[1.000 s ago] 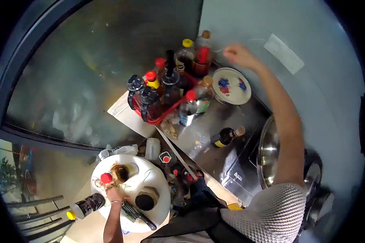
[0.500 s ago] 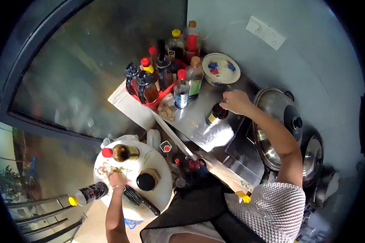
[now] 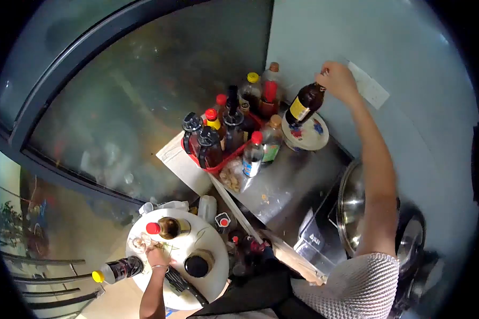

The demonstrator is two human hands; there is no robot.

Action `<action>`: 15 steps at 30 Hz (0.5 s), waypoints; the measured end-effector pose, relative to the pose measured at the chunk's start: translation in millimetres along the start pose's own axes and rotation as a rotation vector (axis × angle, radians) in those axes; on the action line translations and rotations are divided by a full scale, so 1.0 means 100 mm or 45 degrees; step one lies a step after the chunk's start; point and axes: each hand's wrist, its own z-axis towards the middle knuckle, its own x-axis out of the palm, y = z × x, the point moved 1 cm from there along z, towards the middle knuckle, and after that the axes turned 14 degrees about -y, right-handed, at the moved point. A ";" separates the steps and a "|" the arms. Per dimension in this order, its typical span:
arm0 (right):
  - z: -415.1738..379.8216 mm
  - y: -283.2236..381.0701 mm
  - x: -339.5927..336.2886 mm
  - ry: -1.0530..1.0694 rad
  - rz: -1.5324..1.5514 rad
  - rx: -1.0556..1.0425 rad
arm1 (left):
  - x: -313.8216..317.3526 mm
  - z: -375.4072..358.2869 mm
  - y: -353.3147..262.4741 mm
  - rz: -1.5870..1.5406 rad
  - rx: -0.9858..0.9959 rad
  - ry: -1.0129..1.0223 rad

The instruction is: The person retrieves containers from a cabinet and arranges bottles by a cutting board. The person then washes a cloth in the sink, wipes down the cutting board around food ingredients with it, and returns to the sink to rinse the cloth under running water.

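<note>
My right hand point(image 3: 338, 81) is closed round the neck of a dark glass bottle point(image 3: 306, 105) with a yellow label, held up in front of the white floral bowl point(image 3: 321, 139). My left hand point(image 3: 157, 257) rests on the round white board point(image 3: 214, 239), beside pale garlic-like pieces point(image 3: 140, 243); its fingers are too small and partly hidden to read. A black-handled knife point(image 3: 189, 287) lies near my left wrist. On the same board are a red-capped bottle point(image 3: 170, 227) and a black-lidded jar point(image 3: 198, 264).
A red basket point(image 3: 215, 169) holds several sauce bottles and jugs. In front of it stand a red-capped clear bottle point(image 3: 253, 155) and a brown-capped bottle point(image 3: 272, 139). A lidded metal pot point(image 3: 351, 204) is at right. A yellow-capped bottle point(image 3: 117, 270) lies at lower left.
My right hand has lifted the dark bottle off the metal counter, up and away toward the wall and over the bowl. My left hand stays on the board. The whole view has shifted slightly.
</note>
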 end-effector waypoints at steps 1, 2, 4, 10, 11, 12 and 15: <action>0.08 0.01 0.20 -0.001 0.012 -0.018 | -0.04 -0.01 -0.02 0.118 0.046 0.027; 0.14 0.02 0.43 -0.036 -0.002 -0.055 | -0.13 -0.04 -0.05 0.115 0.026 0.026; 0.23 0.09 0.80 -0.072 0.002 -0.098 | -0.31 -0.06 -0.14 -0.011 -0.012 -0.059; 0.19 0.24 1.74 0.087 0.006 -0.068 | -0.68 -0.12 -0.27 0.006 -0.027 -0.140; 0.17 0.24 1.88 0.127 -0.043 -0.046 | -0.65 -0.12 -0.27 0.087 0.021 -0.163; 0.14 0.21 2.04 0.166 -0.094 -0.024 | -0.64 -0.12 -0.27 0.168 0.071 -0.186; 0.04 0.07 2.59 0.273 -0.127 0.014 | -0.63 -0.09 -0.25 0.091 -0.008 0.027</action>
